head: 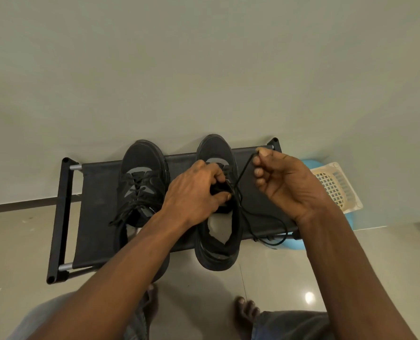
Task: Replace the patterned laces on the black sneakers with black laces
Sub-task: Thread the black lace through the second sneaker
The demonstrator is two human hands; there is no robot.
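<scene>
- nearest: slack of black lace (245, 171) looped off the rack (93, 192) edge, right of the sneaker (214, 148).
- mid: left hand (194, 190) curled on the tongue, gripping it by the eyelets.
- farthest: right hand (285, 182) pinching the lace tip, up-right of the eyelets; likely pull along that slant.

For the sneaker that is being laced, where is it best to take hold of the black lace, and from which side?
Pinch the black lace near its upper end, coming from the right of the sneaker being laced, as the right hand does. The strand is thin and runs tight from the eyelets up to the right, so a fingertip pinch probably suits it.
</scene>
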